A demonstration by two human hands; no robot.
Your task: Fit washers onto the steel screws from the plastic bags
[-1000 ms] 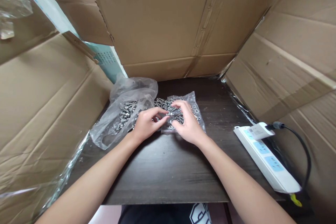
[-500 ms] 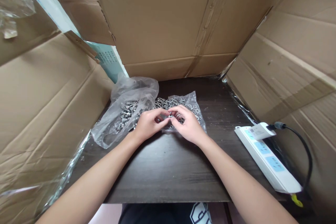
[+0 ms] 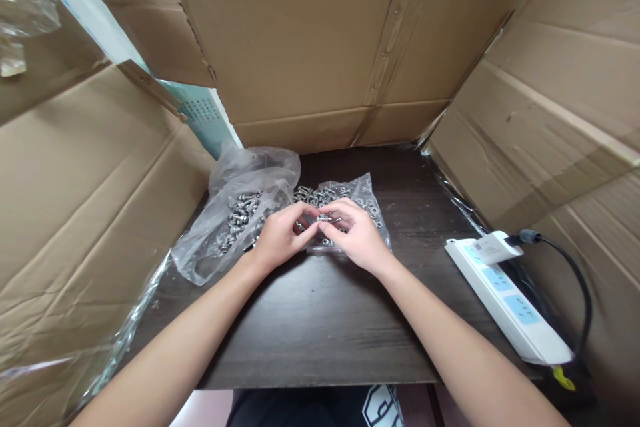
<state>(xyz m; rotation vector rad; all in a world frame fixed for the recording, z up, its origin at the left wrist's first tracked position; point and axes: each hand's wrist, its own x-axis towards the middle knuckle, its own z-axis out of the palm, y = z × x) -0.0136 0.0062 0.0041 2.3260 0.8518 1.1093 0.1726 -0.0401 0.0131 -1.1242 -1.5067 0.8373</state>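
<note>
A small metal bolt [image 3: 324, 218] lies level between my fingertips, above the front of the loose hardware. My left hand [image 3: 283, 235] pinches its left end. From the other side, my right hand [image 3: 357, 237] pinches it between thumb and fingers. Behind and left of my left hand, a clear plastic bag [image 3: 200, 255] holds many bolts [image 3: 240, 213]. Beyond my hands, more bolts [image 3: 325, 195] and washers [image 3: 373, 208] lie on a second clear plastic sheet or bag [image 3: 363, 185]. My fingers hide part of this pile.
A white power strip [image 3: 510, 303] with a plugged-in adapter [image 3: 493, 248] and black cable [image 3: 583, 280] lies at the right of the dark table [image 3: 320, 327]. Cardboard walls [image 3: 320, 33] stand at the back and both sides.
The bolt between my fingertips shows more clearly now and lies level. My hands have barely moved, and the whole view has shifted slightly.
</note>
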